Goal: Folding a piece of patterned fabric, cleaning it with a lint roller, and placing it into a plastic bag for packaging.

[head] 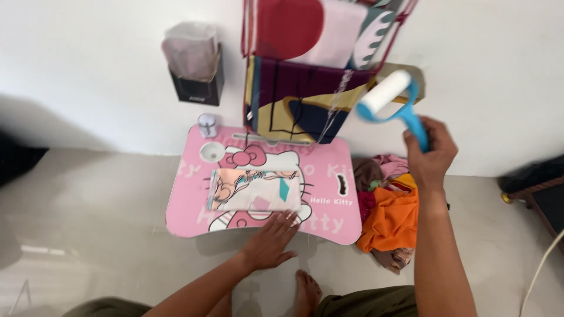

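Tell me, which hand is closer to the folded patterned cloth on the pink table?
Left. The left hand rests on the pink table just below the folded patterned cloth's lower edge. The right hand is raised off to the side, holding a blue-handled lint roller.

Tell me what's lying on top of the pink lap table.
On the pink lap table lies a folded patterned cloth, with the left hand at its near edge. A small white cup sits in the corner. The cloth hides the tabletop picture beneath it.

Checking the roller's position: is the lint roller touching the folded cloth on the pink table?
Apart. The head view shows the lint roller raised in the right hand, far above the folded cloth.
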